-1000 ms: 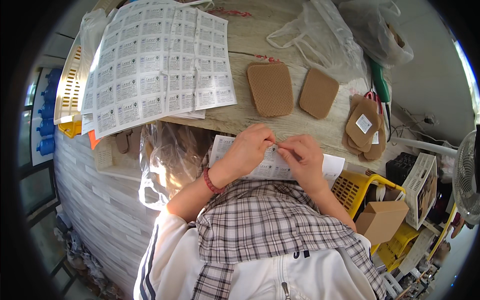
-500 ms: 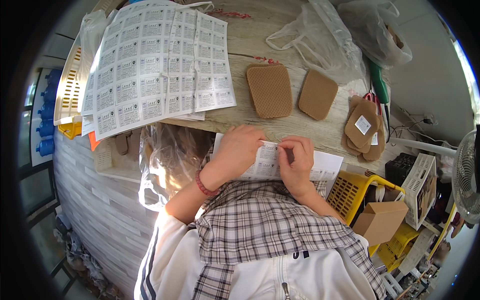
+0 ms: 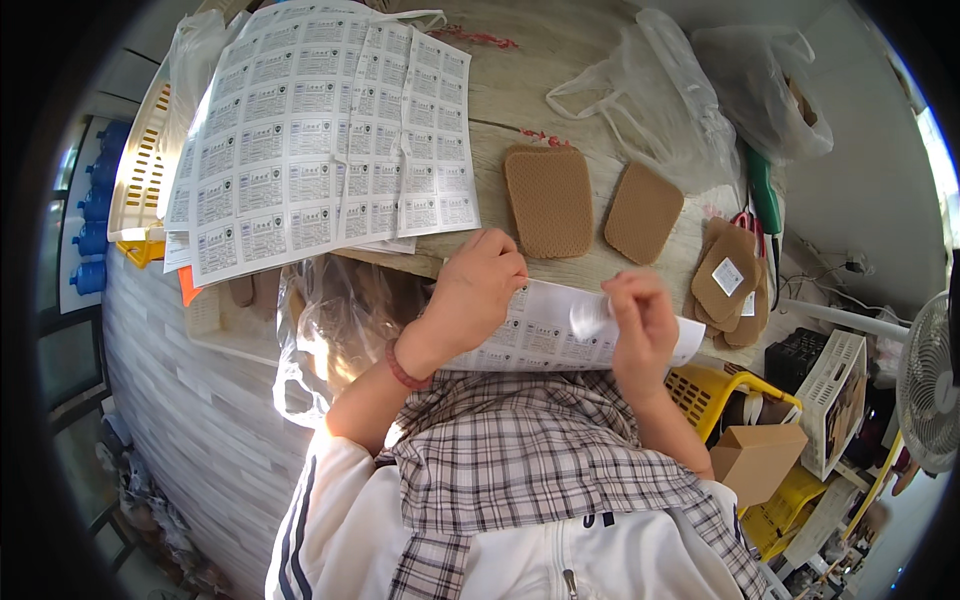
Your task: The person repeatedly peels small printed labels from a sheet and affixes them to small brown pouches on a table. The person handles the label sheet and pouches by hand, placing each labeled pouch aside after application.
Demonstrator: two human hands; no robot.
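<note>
A white sheet of printed labels point(image 3: 555, 345) lies across my lap at the table's near edge. My left hand point(image 3: 478, 295) grips its upper edge, fingers curled and thumb side toward the middle. Over the sheet's right part, my right hand point(image 3: 645, 325) is closed in a pinch. A small white label point(image 3: 590, 320), smeared by motion, hangs at its fingertips. Beyond my hands, two brown textured pads lie flat: a larger pad point(image 3: 549, 203) and a smaller pad point(image 3: 644, 213). Neither bears a label on its visible face.
Large label sheets point(image 3: 330, 140) cover the table's left side. Brown pads with white labels point(image 3: 727, 275) are stacked at right, by red-handled scissors point(image 3: 742, 222) and a green-handled tool point(image 3: 763, 190). Clear plastic bags point(image 3: 650, 105) lie behind. A yellow basket point(image 3: 705, 395) stands right of my lap.
My right hand has moved right and away from my left hand, with a small label at its fingertips. My left hand has shifted slightly. The whole view has dipped a little.
</note>
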